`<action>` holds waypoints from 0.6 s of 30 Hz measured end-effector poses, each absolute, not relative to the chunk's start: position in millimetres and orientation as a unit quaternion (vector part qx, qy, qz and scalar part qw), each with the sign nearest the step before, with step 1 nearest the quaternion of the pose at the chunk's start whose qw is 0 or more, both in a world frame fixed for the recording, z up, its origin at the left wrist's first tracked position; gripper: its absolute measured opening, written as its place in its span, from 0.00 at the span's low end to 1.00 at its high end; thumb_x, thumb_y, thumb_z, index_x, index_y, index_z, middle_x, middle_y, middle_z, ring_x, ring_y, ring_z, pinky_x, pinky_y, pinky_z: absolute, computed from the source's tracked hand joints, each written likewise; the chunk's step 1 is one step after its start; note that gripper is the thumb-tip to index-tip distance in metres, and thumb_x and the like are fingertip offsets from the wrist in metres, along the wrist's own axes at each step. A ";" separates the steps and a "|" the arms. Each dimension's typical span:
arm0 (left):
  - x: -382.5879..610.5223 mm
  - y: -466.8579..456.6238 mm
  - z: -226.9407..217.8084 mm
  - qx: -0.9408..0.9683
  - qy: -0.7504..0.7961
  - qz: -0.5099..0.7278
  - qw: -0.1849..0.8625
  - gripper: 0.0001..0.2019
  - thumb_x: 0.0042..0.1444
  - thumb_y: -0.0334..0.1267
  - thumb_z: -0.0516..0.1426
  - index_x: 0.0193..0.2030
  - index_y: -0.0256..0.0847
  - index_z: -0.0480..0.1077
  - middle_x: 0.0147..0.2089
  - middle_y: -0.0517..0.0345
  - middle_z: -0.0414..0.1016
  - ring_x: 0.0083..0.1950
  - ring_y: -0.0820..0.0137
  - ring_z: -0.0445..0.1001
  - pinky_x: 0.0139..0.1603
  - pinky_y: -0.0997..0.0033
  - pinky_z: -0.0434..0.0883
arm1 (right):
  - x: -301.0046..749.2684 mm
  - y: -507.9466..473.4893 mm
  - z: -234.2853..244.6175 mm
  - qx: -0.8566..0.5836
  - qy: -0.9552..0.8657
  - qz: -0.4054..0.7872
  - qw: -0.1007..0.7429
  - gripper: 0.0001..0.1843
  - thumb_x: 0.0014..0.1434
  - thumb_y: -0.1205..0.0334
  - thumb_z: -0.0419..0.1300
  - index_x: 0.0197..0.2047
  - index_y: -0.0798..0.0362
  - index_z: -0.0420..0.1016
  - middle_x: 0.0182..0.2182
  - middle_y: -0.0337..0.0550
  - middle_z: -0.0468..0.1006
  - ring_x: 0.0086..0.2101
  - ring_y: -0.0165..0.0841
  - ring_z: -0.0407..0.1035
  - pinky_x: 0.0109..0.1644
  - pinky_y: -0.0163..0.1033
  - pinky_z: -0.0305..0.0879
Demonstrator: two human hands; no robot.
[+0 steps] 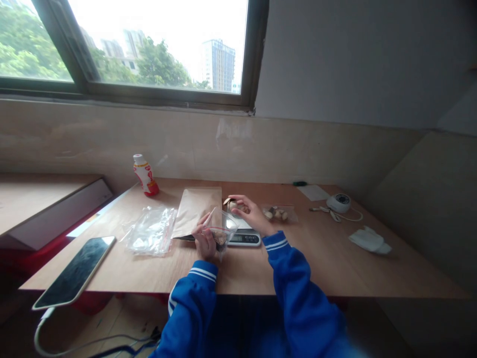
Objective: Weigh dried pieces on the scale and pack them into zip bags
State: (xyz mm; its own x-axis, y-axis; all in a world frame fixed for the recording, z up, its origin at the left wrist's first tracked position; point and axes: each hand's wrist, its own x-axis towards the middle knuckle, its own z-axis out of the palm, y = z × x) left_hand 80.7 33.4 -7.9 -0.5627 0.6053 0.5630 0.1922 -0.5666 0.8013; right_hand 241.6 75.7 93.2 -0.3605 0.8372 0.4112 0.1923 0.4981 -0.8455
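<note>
Clear zip bag (222, 231) is held open over the digital scale (244, 237), near table centre; dark pieces seen inside. Filling-and-weighing step judged in hand. Left hand (204, 241) is closed around the bag's mouth edge, fingers curled, forearm in from 6 o'clock. Right hand (248, 211) is pinched on small brown pieces just above the bag, wrist bent inward. Loose pieces in another bag (278, 214) lie at 3 o'clock of the scale. Next move judged to call for a steady release into the opening, the mouth kept wide.
</note>
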 end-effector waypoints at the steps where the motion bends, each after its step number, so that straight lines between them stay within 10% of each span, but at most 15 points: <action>1: 81.1 33.4 -7.7 0.447 0.444 0.766 0.124 0.18 0.57 0.56 0.52 0.39 0.42 0.59 0.47 0.40 0.74 0.51 0.54 0.74 0.48 0.49 0.70 | 239.1 69.7 102.0 -0.331 -0.765 0.367 0.414 0.23 0.57 0.51 0.61 0.55 0.46 0.70 0.43 0.42 0.75 0.33 0.29 0.68 0.38 0.35 0.67; 10: 79.8 31.1 -8.7 0.445 0.464 0.756 0.124 0.17 0.60 0.55 0.49 0.41 0.42 0.58 0.46 0.44 0.74 0.50 0.57 0.75 0.44 0.55 0.72 | 206.7 55.7 110.9 -0.346 -0.819 0.306 0.341 0.22 0.58 0.64 0.61 0.56 0.54 0.69 0.36 0.42 0.77 0.31 0.30 0.68 0.41 0.37 0.65; 18: 80.5 37.6 -3.9 0.443 0.434 0.780 0.082 0.18 0.60 0.56 0.48 0.41 0.42 0.56 0.47 0.38 0.73 0.50 0.54 0.74 0.47 0.47 0.71 | 217.9 44.3 114.5 -0.351 -0.775 0.335 0.404 0.21 0.63 0.52 0.54 0.55 0.53 0.69 0.45 0.48 0.76 0.43 0.36 0.72 0.48 0.41 0.68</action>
